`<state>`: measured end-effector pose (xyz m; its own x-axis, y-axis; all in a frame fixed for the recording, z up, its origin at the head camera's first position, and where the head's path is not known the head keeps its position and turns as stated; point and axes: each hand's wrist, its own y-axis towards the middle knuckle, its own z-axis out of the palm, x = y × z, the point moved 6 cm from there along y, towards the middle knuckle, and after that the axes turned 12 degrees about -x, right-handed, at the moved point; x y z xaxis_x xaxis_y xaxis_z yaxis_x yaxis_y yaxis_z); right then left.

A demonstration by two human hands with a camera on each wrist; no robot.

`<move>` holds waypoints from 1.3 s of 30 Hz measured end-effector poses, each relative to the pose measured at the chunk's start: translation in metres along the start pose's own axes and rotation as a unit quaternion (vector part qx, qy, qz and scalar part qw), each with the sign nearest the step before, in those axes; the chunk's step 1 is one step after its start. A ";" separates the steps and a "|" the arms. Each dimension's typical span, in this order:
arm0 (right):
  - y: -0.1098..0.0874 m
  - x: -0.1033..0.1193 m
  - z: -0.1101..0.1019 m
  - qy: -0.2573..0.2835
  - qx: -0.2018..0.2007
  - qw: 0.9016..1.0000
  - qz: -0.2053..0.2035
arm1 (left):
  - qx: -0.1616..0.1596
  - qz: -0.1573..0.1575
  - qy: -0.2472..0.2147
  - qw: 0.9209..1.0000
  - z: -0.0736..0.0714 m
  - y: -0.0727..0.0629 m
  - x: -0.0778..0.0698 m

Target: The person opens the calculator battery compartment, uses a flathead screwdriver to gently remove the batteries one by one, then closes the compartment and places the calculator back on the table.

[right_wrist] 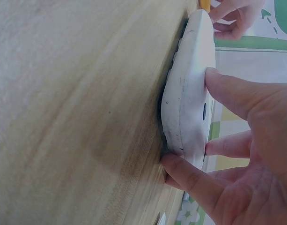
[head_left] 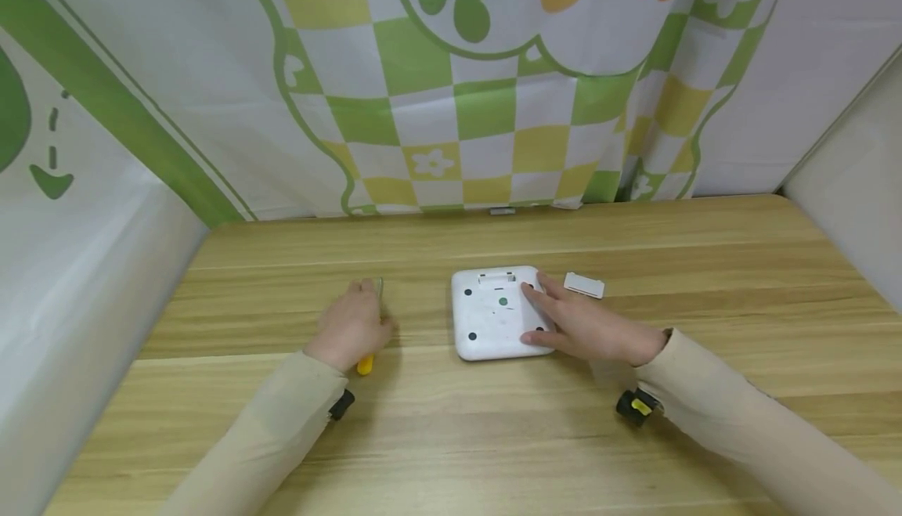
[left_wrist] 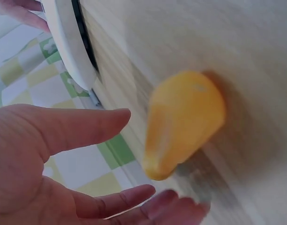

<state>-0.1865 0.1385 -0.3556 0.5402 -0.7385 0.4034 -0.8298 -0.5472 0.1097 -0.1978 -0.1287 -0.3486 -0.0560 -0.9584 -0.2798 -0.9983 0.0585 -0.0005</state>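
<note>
A white, square-shaped device [head_left: 493, 340] lies on the table with its underside up, showing dark round feet and an uncovered battery compartment [head_left: 497, 278]. My right hand [head_left: 588, 330] rests on its right side, fingers spread; in the right wrist view the thumb [right_wrist: 227, 91] touches the upward face and other fingers touch the edge. To the left lies a screwdriver [head_left: 365, 365] with a yellow handle and a thin metal shaft. My left hand [head_left: 352, 328] is over it. In the left wrist view, thumb and fingers stand apart beside the yellow handle [left_wrist: 187, 112], not closed round it.
A small white battery cover [head_left: 584, 285] lies right of the device, beyond the right hand. A small grey item [head_left: 503, 211] sits at the table's back edge, below the checked curtain [head_left: 486, 124]. White walls flank the wooden table [head_left: 451, 438].
</note>
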 end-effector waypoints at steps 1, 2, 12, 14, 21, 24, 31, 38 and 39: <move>0.000 0.000 0.000 0.000 0.001 1.000 0.002 | -0.004 0.003 0.004 1.000 -0.001 -0.001 -0.001; 0.000 0.000 0.000 0.000 0.001 1.000 0.002 | -0.008 0.007 0.008 1.000 -0.001 -0.001 -0.003; 0.000 -0.002 0.001 0.002 0.001 1.000 0.004 | -0.028 0.099 0.012 0.995 0.004 -0.006 -0.029; 0.000 -0.002 0.001 0.004 0.001 1.000 0.006 | -0.041 0.113 0.004 0.993 0.005 -0.008 -0.034; 0.000 -0.003 0.001 0.006 -0.003 1.000 0.011 | -0.046 0.136 -0.054 0.988 0.010 -0.014 -0.051; 0.000 -0.004 0.001 0.005 -0.006 1.000 0.014 | -0.031 0.139 -0.073 0.987 0.014 -0.015 -0.058; 0.000 -0.003 -0.001 0.009 -0.001 1.000 0.022 | 0.002 0.160 -0.081 0.984 0.023 -0.018 -0.078; 0.000 -0.003 -0.001 0.008 -0.005 1.000 0.022 | 0.038 0.160 -0.110 0.980 0.033 -0.019 -0.089; 0.000 -0.003 -0.001 0.007 -0.005 1.000 0.022 | 0.042 0.157 -0.112 0.980 0.035 -0.019 -0.090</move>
<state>-0.1882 0.1414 -0.3566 0.5014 -0.7558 0.4212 -0.8540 -0.5104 0.1007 -0.1730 -0.0337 -0.3566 -0.3461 -0.8045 -0.4826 -0.9269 0.3729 0.0430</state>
